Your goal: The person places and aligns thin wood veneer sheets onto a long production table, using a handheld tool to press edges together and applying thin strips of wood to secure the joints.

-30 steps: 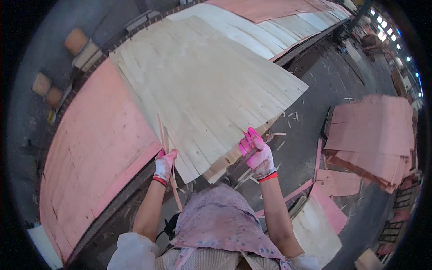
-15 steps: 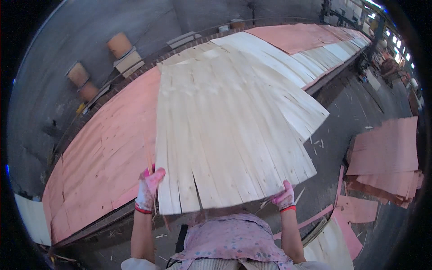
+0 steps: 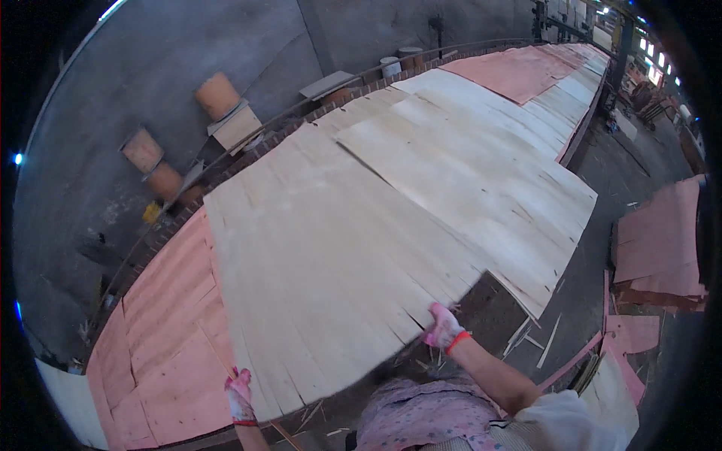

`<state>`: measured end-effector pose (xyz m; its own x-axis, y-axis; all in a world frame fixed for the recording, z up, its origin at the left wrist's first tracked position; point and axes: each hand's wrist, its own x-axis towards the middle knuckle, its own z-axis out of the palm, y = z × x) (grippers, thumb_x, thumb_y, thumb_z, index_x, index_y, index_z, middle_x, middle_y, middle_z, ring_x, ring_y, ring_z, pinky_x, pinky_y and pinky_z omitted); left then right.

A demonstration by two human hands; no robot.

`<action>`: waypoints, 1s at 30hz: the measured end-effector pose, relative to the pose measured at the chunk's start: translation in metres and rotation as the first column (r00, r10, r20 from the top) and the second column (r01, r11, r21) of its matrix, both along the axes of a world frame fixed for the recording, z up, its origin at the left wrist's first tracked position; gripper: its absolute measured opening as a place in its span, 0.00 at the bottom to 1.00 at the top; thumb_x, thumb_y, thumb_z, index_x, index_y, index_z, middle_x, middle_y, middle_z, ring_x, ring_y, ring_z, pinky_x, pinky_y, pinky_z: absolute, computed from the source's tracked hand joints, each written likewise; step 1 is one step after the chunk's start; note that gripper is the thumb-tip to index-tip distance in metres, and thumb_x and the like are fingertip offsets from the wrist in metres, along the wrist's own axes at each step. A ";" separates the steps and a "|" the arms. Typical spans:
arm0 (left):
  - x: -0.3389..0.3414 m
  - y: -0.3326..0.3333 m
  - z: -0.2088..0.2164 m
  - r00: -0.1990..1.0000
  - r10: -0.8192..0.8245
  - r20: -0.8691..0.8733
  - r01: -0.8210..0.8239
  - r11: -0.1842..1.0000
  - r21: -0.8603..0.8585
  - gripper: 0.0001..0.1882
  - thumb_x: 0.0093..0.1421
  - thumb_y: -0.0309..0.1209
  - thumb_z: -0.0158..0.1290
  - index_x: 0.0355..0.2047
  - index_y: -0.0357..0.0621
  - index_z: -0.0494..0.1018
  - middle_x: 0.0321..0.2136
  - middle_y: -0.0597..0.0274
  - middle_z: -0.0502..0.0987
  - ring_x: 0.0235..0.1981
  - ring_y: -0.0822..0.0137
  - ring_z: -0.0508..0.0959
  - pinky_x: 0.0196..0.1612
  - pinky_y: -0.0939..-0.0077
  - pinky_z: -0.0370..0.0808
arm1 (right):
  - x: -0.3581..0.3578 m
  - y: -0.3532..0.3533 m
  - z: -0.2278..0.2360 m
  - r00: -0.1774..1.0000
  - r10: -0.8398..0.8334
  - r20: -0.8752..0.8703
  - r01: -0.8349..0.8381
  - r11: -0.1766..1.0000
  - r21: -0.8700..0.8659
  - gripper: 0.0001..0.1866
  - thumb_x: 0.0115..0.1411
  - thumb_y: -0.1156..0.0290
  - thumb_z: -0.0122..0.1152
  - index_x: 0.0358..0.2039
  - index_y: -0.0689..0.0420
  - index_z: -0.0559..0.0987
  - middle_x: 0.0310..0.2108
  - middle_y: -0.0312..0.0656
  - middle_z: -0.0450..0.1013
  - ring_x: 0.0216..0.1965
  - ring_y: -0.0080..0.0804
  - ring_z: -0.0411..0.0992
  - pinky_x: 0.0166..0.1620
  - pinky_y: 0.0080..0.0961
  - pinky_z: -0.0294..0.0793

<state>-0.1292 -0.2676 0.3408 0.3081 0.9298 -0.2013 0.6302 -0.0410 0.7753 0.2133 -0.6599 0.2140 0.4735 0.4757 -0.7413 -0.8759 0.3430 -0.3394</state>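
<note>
A large pale wood veneer sheet [image 3: 323, 278], split along its front edge, lies spread over a long bench. My right hand [image 3: 445, 328], in a pink-stained white glove, is closed on its front edge near the right corner. By the front left corner, my gloved left hand [image 3: 241, 396] is closed around a thin wood strip [image 3: 214, 349], which sticks out both above and below the fist. Whether this hand also pinches the sheet's edge I cannot tell. Pink veneer [image 3: 169, 338] shows left of the pale sheet. Another pale veneer sheet [image 3: 481, 173] lies to the right, its corner overhanging the bench.
A stack of pink sheets [image 3: 658, 248] stands on the floor at right, with offcuts [image 3: 632, 334] and splinters near it. Beyond the bench's far edge are orange-topped blocks [image 3: 218, 96] and a white bucket [image 3: 390, 68]. More pink veneer [image 3: 511, 71] covers the bench's far end.
The pale sheet has come down flat and shifted left, covering more of the pink veneer. Both hands have moved left, the left one also nearer to me. The view has shifted.
</note>
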 end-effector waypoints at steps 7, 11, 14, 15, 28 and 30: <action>-0.048 0.145 -0.097 0.865 -0.017 0.502 0.164 0.954 -0.251 0.05 0.53 0.22 0.48 0.32 0.41 0.68 0.19 0.69 0.64 0.20 0.74 0.63 0.23 0.79 0.61 | -0.024 0.127 0.038 0.992 -0.063 0.111 0.075 0.992 -0.104 0.17 0.61 0.59 0.55 0.46 0.55 0.72 0.39 0.40 0.74 0.37 0.42 0.72 0.40 0.41 0.73; -0.093 0.131 -0.118 0.893 0.061 0.446 0.019 0.985 -0.171 0.08 0.54 0.25 0.49 0.36 0.40 0.70 0.22 0.66 0.67 0.22 0.72 0.65 0.25 0.78 0.64 | -0.058 0.111 0.057 0.957 -0.241 0.162 0.241 0.970 0.018 0.20 0.60 0.62 0.57 0.47 0.63 0.71 0.42 0.46 0.73 0.36 0.43 0.73 0.41 0.43 0.75; -0.069 0.123 -0.108 0.588 0.275 0.761 0.091 0.912 -0.400 0.07 0.57 0.25 0.49 0.37 0.38 0.70 0.25 0.65 0.68 0.25 0.72 0.67 0.26 0.79 0.65 | -0.034 0.104 0.040 0.976 -0.207 0.066 0.205 0.978 0.044 0.18 0.61 0.63 0.55 0.48 0.60 0.71 0.44 0.47 0.74 0.39 0.45 0.74 0.43 0.44 0.75; -0.034 0.125 -0.090 0.538 0.335 0.773 0.050 0.903 -0.426 0.07 0.57 0.25 0.48 0.37 0.38 0.69 0.26 0.66 0.68 0.26 0.72 0.67 0.26 0.80 0.64 | -0.021 0.110 0.031 0.980 -0.194 0.036 0.194 0.981 -0.004 0.18 0.61 0.62 0.54 0.47 0.60 0.72 0.43 0.47 0.74 0.39 0.44 0.73 0.42 0.43 0.75; 0.005 0.122 -0.019 0.984 -0.131 0.118 0.127 0.991 0.039 0.06 0.52 0.19 0.48 0.24 0.43 0.63 0.19 0.71 0.63 0.20 0.76 0.62 0.22 0.83 0.56 | 0.007 0.107 0.012 0.992 0.066 -0.110 -0.084 0.982 -0.169 0.20 0.60 0.53 0.51 0.46 0.54 0.71 0.35 0.48 0.75 0.33 0.47 0.73 0.34 0.42 0.72; -0.006 0.148 -0.048 0.962 -0.112 0.250 0.115 0.993 0.006 0.07 0.52 0.19 0.48 0.22 0.44 0.63 0.18 0.70 0.63 0.19 0.76 0.62 0.22 0.82 0.57 | 0.011 0.112 0.006 0.975 0.096 -0.199 -0.127 0.980 -0.152 0.21 0.59 0.53 0.51 0.47 0.53 0.70 0.38 0.48 0.74 0.36 0.47 0.72 0.37 0.44 0.72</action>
